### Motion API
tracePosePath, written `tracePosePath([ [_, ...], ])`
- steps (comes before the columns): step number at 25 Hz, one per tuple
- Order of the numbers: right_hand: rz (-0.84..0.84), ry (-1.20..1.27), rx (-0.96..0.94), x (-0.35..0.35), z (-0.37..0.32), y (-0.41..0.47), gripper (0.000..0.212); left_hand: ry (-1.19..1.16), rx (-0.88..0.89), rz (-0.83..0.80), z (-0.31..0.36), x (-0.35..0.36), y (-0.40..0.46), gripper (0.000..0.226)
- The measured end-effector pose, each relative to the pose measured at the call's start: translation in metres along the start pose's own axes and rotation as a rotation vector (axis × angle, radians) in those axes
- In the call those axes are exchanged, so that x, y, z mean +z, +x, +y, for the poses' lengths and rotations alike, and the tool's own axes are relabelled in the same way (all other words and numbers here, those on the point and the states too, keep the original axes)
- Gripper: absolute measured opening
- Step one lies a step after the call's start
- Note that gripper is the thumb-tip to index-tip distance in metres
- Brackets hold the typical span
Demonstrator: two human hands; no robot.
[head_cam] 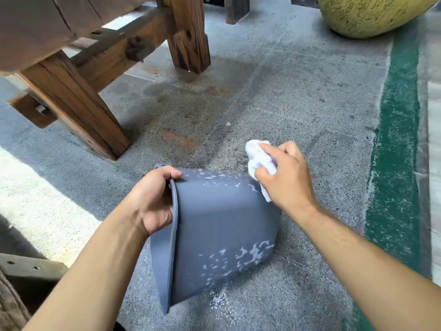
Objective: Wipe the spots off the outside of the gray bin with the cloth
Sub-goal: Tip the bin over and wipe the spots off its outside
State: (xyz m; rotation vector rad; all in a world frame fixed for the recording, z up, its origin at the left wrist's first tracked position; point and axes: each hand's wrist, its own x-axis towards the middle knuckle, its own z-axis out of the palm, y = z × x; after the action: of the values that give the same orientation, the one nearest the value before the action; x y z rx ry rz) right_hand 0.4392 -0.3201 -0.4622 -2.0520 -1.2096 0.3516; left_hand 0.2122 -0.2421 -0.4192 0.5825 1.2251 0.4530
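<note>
The gray bin [222,220] lies tipped on its side on the stone floor, rim to the left, base to the right. Pale spots speckle its upper far edge and a band low on its near side. My left hand [152,199] grips the rim at the top left, fingers curled over the edge. My right hand [286,177] holds a bunched white cloth [259,161] against the bin's upper right corner, near the base.
A heavy wooden bench with thick legs [78,108] stands to the left and behind. A large yellow-green pot [372,15] sits at the top right. A green painted stripe [396,144] runs down the floor on the right. White flecks lie on the floor below the bin.
</note>
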Motion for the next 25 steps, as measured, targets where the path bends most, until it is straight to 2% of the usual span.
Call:
tracePosePath([
  [2,0.046,0.06,-0.194,0.002,-0.026,-0.016,0.049,-0.033,0.025,-0.057,-0.004,0.006,-0.003,0.036],
  [4,0.05,0.0,-0.382,0.013,-0.049,-0.037,0.048,-0.041,0.031,-0.127,-0.008,0.014,-0.005,0.049],
  [7,-0.047,-0.113,-0.508,0.037,-0.065,-0.061,0.051,-0.075,0.077,-0.167,-0.009,0.021,-0.004,0.045],
  [10,-0.078,-0.087,-0.488,0.047,-0.062,-0.065,0.05,-0.105,0.093,-0.143,-0.009,0.017,-0.004,0.052],
  [14,0.035,-0.141,-0.47,0.059,-0.055,-0.061,0.036,-0.084,0.101,0.066,-0.021,0.025,0.003,0.064],
  [19,0.009,-0.235,-0.335,0.072,-0.022,-0.049,0.038,-0.102,0.154,0.277,-0.024,0.021,0.001,0.05],
  [22,-0.074,-0.302,-0.218,0.07,0.012,-0.027,0.049,-0.108,0.127,0.309,-0.026,0.016,-0.002,0.048],
  [25,-0.06,-0.3,-0.099,0.07,0.04,0.0,0.045,-0.11,0.123,0.294,-0.022,0.013,-0.004,0.044],
])
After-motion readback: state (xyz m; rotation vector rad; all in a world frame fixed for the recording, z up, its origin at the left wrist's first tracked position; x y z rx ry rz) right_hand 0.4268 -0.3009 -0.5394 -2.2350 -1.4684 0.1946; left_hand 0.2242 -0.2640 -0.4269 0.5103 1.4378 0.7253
